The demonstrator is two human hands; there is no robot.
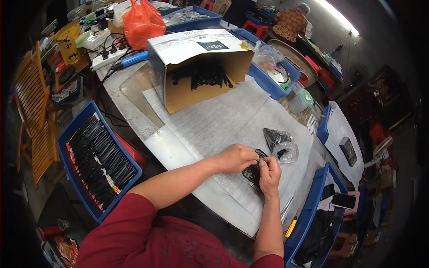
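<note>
Toward the right-hand edge of the surface (123, 103), over the pale sheet (201, 129) that covers much of it, I find the black packet (250, 174) between both hands. The left hand (241, 158) is curled narrow, thumb and fingertips drawn together at the packet's upper end. The right hand (270, 175) pinches just beside it, thumb against forefinger; its other fingers are folded in. The exact contact points are partly hidden from me.

I judge the step in hand to be fine finger work at that upper end, possibly opening or closing it; I cannot tell which. In my assessment, the next move calls for one hand to keep the end steady while the other works the film along it.

Condition of the packet: dark contents, glossy highlights suggesting clear film, irregular outline, with a small pale spot near its lower end. The contents cannot be identified from my view.

Just beyond the hands, nearer the surface's right edge, lies a clear bag (275, 137) with dark contents, beside crumpled film (289, 152). Toward the far edge stands an open carton (190, 103) holding black parts (210, 79).
</note>
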